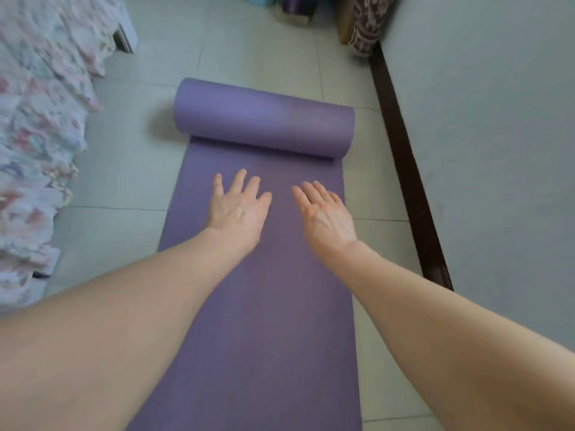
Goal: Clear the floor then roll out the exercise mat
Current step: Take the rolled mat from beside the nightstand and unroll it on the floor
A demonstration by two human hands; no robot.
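Note:
A purple exercise mat [264, 306] lies partly unrolled along the pale tiled floor. Its far end is still a thick roll [264, 119] lying across the mat. My left hand [239, 209] is stretched out over the flat part with its fingers spread and straight, a short way short of the roll. Beside it, my right hand [326, 213] is also extended with straight fingers, nearer the mat's right edge. Neither hand holds anything, and neither touches the roll.
A bed with a floral cover [37, 135] runs along the left. On the right a grey wall [482, 135] meets the floor at a dark skirting board [404, 169]. A patterned cushion [367, 23] and other items [295, 7] stand at the far end. Bare tiles [249, 48] lie beyond the roll.

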